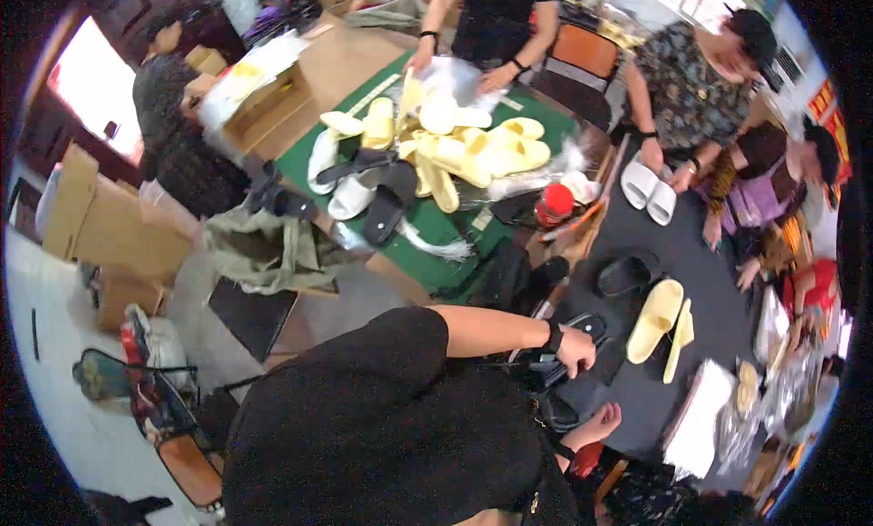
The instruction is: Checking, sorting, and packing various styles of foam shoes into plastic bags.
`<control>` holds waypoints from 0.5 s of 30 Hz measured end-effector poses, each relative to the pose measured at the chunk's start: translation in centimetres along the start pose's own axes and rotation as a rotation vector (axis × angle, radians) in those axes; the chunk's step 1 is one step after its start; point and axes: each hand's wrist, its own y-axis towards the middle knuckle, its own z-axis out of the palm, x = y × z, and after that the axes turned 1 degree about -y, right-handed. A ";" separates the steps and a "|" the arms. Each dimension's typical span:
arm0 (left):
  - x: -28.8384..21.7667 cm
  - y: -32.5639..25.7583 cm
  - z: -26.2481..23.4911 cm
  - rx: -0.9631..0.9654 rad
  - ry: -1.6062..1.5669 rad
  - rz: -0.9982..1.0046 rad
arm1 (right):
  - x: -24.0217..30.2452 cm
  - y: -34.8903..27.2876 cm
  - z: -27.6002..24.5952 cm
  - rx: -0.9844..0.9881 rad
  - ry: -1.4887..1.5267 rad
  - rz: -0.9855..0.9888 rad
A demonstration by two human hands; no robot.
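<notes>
Over the near edge of the dark table, my left hand [576,348] has its fingers curled downward. A black slide sandal [589,324] lies right beside it; whether the fingers hold anything is hidden. Lower down, my right hand [597,426] is turned palm up, fingers loosely bent and nothing seen in it. Beyond my hands, one pale yellow slide [655,321] lies flat and another yellow slide [679,340] rests on its side. Another black slide [623,275] sits farther up the table.
A green table [455,270] holds a heap of yellow, white and black slides and a red-lidded jar [555,204]. Co-workers stand around both tables; one touches white slides [647,191]. A white stack [698,419] and clear plastic bags [789,399] lie at the right.
</notes>
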 end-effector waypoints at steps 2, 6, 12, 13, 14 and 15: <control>-2.2 -2.0 -3.8 -0.087 -0.059 -0.109 | -4.7 1.5 -0.4 0.040 0.035 -0.025; -5.2 -9.1 -10.0 -0.306 -0.211 -0.191 | -9.3 2.4 1.0 0.097 0.070 0.193; -8.8 -23.9 -12.8 -0.728 -0.262 -0.540 | -13.2 0.8 5.4 0.258 0.276 0.146; -9.4 -26.7 -12.2 -0.791 -0.271 -0.677 | -11.3 0.3 5.7 0.322 0.310 0.282; -9.6 -29.9 -11.3 -0.842 -0.267 -0.691 | -9.4 0.0 6.1 0.398 0.346 0.417; -9.5 -33.0 -9.3 -1.000 -0.368 -0.746 | -7.2 -0.4 6.5 0.430 0.296 0.423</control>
